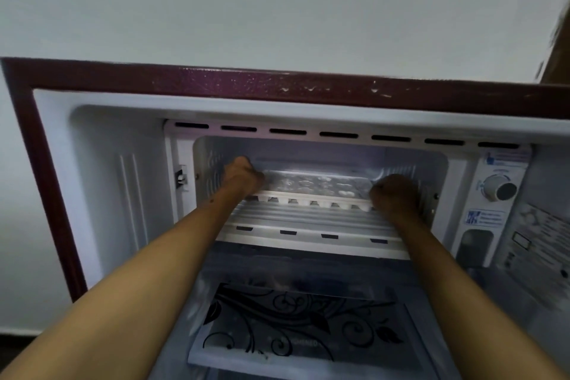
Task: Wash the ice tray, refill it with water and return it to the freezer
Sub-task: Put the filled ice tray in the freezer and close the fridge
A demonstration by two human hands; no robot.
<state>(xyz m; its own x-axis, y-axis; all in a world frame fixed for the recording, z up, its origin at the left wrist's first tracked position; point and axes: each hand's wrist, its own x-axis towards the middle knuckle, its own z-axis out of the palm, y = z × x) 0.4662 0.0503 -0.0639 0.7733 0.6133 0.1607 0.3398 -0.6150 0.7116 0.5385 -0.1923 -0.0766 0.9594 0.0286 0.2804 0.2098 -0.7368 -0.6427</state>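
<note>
Gripping the ice tray (314,191) at its two short ends, the left hand (243,177) and right hand (393,193) are curling round it inside the freezer (431,163). Judging by this, the tray is either leaving or going back; which is unclear. Its long axis is running sideways between the grips, cups facing up, calling for a level, steady move. Below the hands, a patterned shelf (293,327) is showing.

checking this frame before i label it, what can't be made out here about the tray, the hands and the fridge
- Head view: both ends of the ice tray are covered by the left hand and right hand.
- Fingertips: curled out of sight round the tray ends.
- Tray contents: ice or water, too blurred to tell.
- Dial markings and label text: too small and blurred.
- Fridge door: outside the frame.
</note>
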